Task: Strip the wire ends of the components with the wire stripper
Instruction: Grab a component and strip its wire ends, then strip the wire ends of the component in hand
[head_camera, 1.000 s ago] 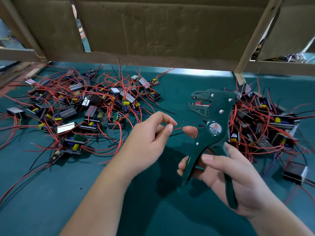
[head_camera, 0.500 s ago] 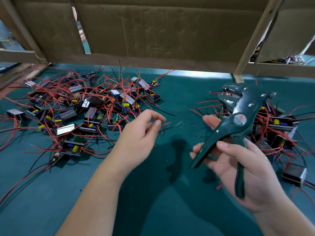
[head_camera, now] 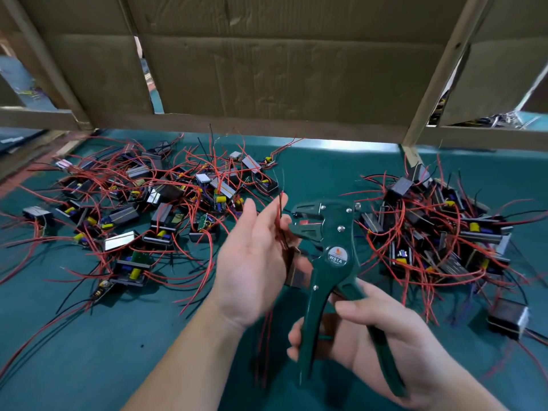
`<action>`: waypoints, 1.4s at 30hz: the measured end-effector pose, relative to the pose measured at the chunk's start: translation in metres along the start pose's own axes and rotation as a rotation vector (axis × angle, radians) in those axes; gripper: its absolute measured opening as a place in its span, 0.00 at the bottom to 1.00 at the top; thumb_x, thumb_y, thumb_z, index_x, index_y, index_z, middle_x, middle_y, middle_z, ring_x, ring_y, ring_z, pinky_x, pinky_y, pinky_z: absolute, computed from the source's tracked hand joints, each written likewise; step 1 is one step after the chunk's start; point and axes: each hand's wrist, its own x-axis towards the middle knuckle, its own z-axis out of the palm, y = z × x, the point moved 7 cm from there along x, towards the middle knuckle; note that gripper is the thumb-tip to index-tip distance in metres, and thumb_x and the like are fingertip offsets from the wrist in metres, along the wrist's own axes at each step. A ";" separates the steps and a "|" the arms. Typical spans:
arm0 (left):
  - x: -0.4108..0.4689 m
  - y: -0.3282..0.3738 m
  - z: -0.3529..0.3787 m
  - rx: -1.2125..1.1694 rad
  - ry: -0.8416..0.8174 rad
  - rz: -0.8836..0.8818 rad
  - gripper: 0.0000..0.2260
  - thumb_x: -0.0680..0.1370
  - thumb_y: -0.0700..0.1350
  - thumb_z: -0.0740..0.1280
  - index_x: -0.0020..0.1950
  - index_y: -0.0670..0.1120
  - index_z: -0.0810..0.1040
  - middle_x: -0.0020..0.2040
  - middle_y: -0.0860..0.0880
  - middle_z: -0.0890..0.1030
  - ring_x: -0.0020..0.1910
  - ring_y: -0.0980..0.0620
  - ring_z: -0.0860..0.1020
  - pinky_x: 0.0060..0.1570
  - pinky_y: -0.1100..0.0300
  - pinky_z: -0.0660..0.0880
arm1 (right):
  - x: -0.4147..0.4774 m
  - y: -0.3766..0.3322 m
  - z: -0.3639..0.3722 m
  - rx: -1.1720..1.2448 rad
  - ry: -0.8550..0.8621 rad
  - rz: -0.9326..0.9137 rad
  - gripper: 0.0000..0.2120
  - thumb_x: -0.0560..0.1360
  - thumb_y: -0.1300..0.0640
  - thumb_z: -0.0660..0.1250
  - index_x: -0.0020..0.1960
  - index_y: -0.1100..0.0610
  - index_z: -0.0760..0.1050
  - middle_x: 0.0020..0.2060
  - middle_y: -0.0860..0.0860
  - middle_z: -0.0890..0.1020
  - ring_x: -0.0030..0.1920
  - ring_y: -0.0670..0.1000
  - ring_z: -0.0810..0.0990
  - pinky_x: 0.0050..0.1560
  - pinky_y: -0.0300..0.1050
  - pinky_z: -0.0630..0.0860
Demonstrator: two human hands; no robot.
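Observation:
My right hand (head_camera: 385, 336) grips the handles of a dark green wire stripper (head_camera: 335, 232), which stands upright with its jaws pointing left. My left hand (head_camera: 252, 262) is raised beside the jaws and pinches a red and a black wire (head_camera: 280, 209) between thumb and fingers. The wire ends stick up just left of the jaws. A small dark component (head_camera: 296, 271) hangs from these wires, partly hidden behind my left palm and the stripper. More of its red wires trail down below my hands, blurred.
A pile of components with red and black wires (head_camera: 160, 203) spreads over the green mat (head_camera: 89, 351) at left. A second pile (head_camera: 439, 232) lies at right, with one lone component (head_camera: 508, 318) near it. A cardboard wall (head_camera: 281, 69) on a wooden frame (head_camera: 430, 84) closes the back.
My right hand swung the stripper toward the right pile and came back to the middle. My left hand, empty before, now holds a component's wires up beside the jaws.

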 end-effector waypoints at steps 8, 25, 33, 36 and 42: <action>0.002 0.000 -0.012 -0.019 0.091 0.069 0.38 0.68 0.67 0.55 0.71 0.46 0.67 0.59 0.45 0.76 0.61 0.49 0.74 0.65 0.55 0.66 | -0.008 -0.020 -0.012 -0.210 0.171 -0.159 0.30 0.62 0.66 0.71 0.63 0.67 0.72 0.43 0.70 0.79 0.40 0.67 0.79 0.43 0.62 0.78; -0.010 0.035 -0.031 1.309 0.395 0.507 0.20 0.74 0.46 0.65 0.66 0.50 0.73 0.66 0.49 0.70 0.68 0.50 0.68 0.70 0.55 0.62 | -0.030 -0.076 -0.037 -0.514 0.444 -0.602 0.10 0.65 0.61 0.70 0.45 0.52 0.79 0.38 0.59 0.83 0.46 0.65 0.83 0.48 0.67 0.79; -0.015 0.039 -0.064 1.837 0.760 0.143 0.15 0.77 0.45 0.66 0.64 0.54 0.75 0.67 0.44 0.70 0.63 0.40 0.68 0.60 0.48 0.66 | -0.029 -0.072 -0.039 -0.465 0.386 -0.604 0.08 0.67 0.60 0.69 0.46 0.52 0.80 0.39 0.60 0.81 0.47 0.68 0.82 0.46 0.66 0.79; -0.015 0.053 -0.064 1.704 0.734 0.292 0.13 0.76 0.38 0.66 0.59 0.48 0.77 0.58 0.44 0.76 0.57 0.41 0.72 0.56 0.50 0.68 | -0.029 -0.072 -0.041 -0.446 0.375 -0.599 0.09 0.67 0.61 0.70 0.46 0.53 0.80 0.39 0.61 0.80 0.47 0.69 0.81 0.45 0.63 0.79; -0.017 0.066 -0.067 1.311 0.725 0.506 0.15 0.73 0.36 0.71 0.55 0.50 0.76 0.53 0.50 0.78 0.45 0.53 0.77 0.49 0.59 0.75 | -0.026 -0.069 -0.041 -0.436 0.348 -0.619 0.12 0.69 0.62 0.65 0.51 0.55 0.78 0.45 0.56 0.81 0.45 0.67 0.81 0.44 0.63 0.79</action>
